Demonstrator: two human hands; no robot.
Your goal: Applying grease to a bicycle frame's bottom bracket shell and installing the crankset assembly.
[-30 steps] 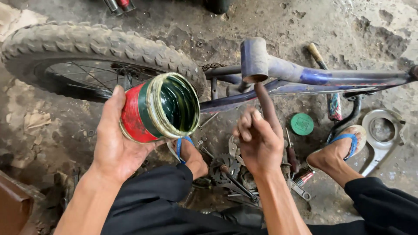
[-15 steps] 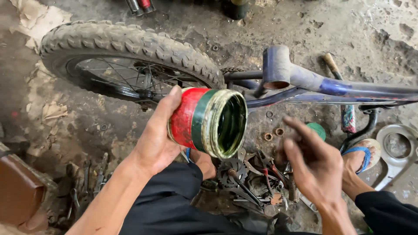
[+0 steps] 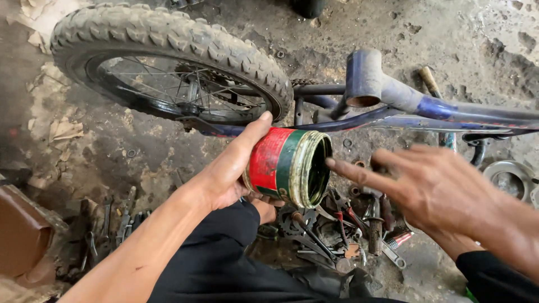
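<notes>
At frame centre, the left hand (image 3: 233, 177) grips an open red-and-green tin (image 3: 286, 167) tilted sideways; the empty right hand (image 3: 432, 188), fingers spread, points a fingertip at its mouth. Holding the tin steady should help keep the dip clean.

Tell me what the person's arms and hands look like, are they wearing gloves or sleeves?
No gloves. Both hands are bare: the left hand and the right hand show no rings or watch. Both forearms are bare too, with no sleeve on either as far as the picture reaches. The fingers of the right hand look blurred. Below the arms are dark trousers.
</notes>
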